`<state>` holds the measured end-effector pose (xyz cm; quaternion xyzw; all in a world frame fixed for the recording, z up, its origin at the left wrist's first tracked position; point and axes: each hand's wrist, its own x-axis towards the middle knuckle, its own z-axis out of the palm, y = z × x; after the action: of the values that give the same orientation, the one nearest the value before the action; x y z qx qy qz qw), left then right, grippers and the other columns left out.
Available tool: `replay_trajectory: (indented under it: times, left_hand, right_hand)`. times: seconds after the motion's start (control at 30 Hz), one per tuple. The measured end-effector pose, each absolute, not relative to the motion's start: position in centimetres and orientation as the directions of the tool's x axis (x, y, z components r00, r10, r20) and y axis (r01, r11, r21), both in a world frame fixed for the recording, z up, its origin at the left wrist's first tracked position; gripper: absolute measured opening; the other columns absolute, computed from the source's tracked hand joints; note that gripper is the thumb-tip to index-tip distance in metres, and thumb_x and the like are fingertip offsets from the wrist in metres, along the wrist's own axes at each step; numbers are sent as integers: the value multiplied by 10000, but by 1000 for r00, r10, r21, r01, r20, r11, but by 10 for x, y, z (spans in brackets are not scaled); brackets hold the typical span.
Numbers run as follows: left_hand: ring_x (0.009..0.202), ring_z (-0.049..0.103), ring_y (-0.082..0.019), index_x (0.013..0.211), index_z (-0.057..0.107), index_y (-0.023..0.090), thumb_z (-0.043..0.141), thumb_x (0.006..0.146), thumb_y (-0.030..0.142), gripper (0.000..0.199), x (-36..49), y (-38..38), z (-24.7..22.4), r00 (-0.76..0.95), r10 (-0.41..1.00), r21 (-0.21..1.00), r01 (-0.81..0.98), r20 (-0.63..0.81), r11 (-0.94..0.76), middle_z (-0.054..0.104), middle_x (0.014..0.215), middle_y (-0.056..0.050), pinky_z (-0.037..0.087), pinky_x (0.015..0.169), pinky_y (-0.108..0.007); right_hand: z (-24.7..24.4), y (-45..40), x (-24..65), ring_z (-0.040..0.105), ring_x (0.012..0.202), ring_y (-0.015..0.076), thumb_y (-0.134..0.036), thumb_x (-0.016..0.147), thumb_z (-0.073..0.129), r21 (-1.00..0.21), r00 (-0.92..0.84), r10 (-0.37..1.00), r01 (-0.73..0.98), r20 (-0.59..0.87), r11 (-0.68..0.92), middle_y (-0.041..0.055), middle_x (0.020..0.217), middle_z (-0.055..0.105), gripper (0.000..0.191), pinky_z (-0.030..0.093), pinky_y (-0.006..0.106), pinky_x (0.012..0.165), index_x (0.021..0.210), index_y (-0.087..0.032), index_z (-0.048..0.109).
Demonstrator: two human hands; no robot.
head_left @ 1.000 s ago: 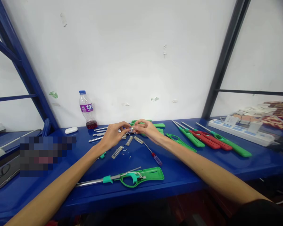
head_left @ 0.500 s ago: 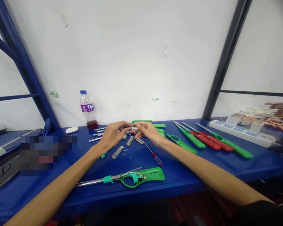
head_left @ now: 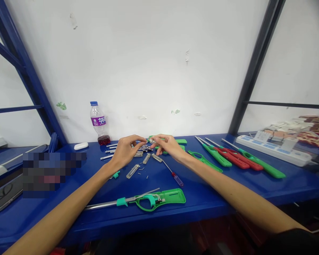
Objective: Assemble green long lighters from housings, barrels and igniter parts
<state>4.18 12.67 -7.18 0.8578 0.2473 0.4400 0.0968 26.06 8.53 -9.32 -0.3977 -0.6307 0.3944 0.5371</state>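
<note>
My right hand [head_left: 168, 146] pinches a small clear lighter fuel tank [head_left: 152, 141] between thumb and fingers. Just left of it, my left hand [head_left: 127, 148] has its thumb and forefinger pressed together; whatever they hold is too small to make out. Below the hands lie similar clear fuel tanks [head_left: 133, 171] and tiny metal bits [head_left: 139, 173]. A screwdriver [head_left: 177, 179] with a purple-red handle points up toward my right hand. Nearest me rests an opened long-nosed lighter [head_left: 172, 197], its green half shell showing a teal trigger and wires.
Metal lighter tubes [head_left: 106, 157] lie behind my left hand, by a drink bottle [head_left: 98, 124]. Green shell halves [head_left: 206, 163] and several whole green and red lighters [head_left: 234, 158] are at right, before a white power strip [head_left: 273, 150]. A white case [head_left: 81, 146] stands at left.
My hands have drawn slightly apart. The clear fuel tank now shows in my right fingers, tilted differently, and the left fingertips have come away from it.
</note>
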Motion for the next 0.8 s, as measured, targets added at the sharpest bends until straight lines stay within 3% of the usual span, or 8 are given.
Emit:
replay_trajectory:
  times: [0.4, 0.8]
  left_hand:
    - [699, 622, -154, 988, 763, 203, 601, 987, 311, 195, 42, 127, -75, 492, 500, 377, 331, 713, -865, 786, 946, -45, 492, 663, -280]
    - [743, 647, -163, 967, 772, 207, 608, 974, 250, 170, 43, 131, -78, 520, 465, 342, 318, 717, -884, 785, 956, -38, 516, 739, -302]
  right_hand:
    - [-100, 85, 252, 689, 533, 158, -527, 1029, 687, -922, -119, 928, 124, 354, 368, 108, 899, 772, 415, 527, 233, 488, 1204, -153, 732]
    - [-103, 85, 250, 678, 492, 140, -502, 1064, 626, -898, -144, 904, 132, 402, 420, 79, 850, 757, 356, 495, 202, 460, 1114, -153, 670]
